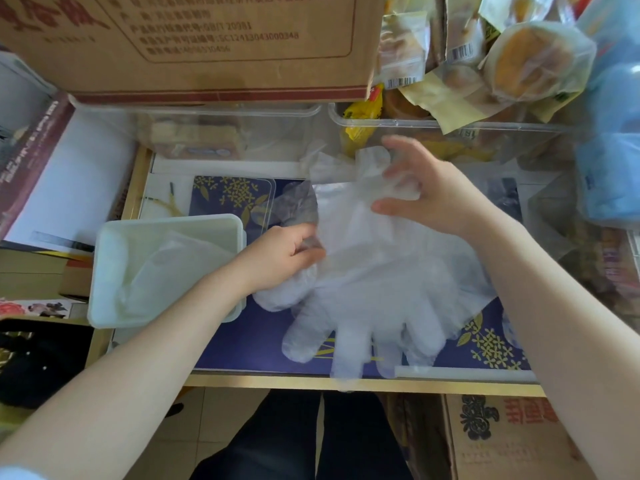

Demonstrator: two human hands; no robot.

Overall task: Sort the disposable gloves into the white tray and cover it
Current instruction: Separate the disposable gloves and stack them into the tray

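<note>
A pile of clear disposable gloves [374, 299] lies on the dark blue flowered mat [252, 344], fingers pointing toward me. My left hand [287, 251] pinches a crumpled bit of glove at the pile's left edge. My right hand [426, 192] hovers over the pile's far end, its curled fingers and thumb holding the thin plastic of a glove cuff [367, 174]. The white tray [104, 271] stands to the left of the pile, under my left forearm, with a few folded gloves [173, 268] inside. A clear flat lid [263, 199] lies behind the tray on the mat.
Two clear plastic bins [398, 124] line the back of the table; the right one holds wrapped pastries [533, 60]. A cardboard box [194, 46] sits on the left bin. Blue packs [609, 133] crowd the right side. The table's wooden front edge [277, 382] is near my legs.
</note>
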